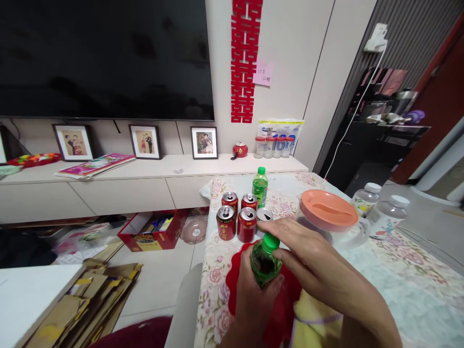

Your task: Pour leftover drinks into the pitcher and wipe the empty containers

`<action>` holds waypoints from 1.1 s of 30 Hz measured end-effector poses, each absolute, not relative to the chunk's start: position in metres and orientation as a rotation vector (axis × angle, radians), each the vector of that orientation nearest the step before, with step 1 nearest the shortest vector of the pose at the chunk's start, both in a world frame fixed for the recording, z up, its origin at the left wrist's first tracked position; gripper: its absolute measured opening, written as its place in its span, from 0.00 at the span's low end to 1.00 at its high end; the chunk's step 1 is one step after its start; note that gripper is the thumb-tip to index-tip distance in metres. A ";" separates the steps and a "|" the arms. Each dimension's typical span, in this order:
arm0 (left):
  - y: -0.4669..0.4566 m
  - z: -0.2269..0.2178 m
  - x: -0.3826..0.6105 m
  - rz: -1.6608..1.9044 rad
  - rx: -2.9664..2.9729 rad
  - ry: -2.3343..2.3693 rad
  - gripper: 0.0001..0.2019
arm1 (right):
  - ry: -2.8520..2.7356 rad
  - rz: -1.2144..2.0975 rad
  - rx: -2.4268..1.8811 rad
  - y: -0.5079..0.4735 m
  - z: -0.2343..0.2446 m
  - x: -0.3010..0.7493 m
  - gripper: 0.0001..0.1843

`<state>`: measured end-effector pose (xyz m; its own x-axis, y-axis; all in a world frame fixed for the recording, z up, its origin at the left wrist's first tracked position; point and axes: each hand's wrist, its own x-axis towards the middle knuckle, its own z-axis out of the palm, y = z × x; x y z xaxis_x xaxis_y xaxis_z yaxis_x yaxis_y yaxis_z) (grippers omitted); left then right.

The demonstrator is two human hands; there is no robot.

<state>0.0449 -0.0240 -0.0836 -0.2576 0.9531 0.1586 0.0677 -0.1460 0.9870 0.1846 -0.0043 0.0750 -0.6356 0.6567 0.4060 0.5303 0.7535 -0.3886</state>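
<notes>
My left hand [253, 295] is wrapped around a green plastic bottle [266, 263] with dark contents, held upright over a red scalloped tray [234, 270]. My right hand [308, 256] is at the bottle's green cap [270, 242], thumb on the near side and fingers over the far side. A yellow cloth [315, 319] lies beneath my right forearm. Just beyond the bottle stand several red drink cans [226, 224] and a can with a pale top [264, 213]. Behind them is a second green-capped bottle [260, 187], upright on the table.
A clear container with an orange lid [328, 208] stands right of my hands, beside two white-capped clear jars [366, 197]. Flowered cloth [213, 290] covers the table. A low white cabinet [163, 169] holds photo frames and small jars. Flattened cardboard [83, 299] lies at lower left.
</notes>
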 end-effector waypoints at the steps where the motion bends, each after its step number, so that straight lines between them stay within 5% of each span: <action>1: -0.024 -0.084 0.045 1.490 1.223 1.365 0.29 | -2.418 0.324 -0.881 -0.003 0.074 0.184 0.23; 5: -0.024 -0.085 0.045 1.495 1.241 1.364 0.27 | -2.373 0.276 -1.034 -0.001 0.075 0.178 0.21; 10: -0.024 -0.083 0.044 1.487 1.243 1.361 0.28 | -2.348 0.302 -1.093 -0.001 0.078 0.183 0.32; 33: -0.025 -0.084 0.043 1.433 1.233 1.403 0.29 | -2.353 0.331 -0.974 0.002 0.078 0.183 0.25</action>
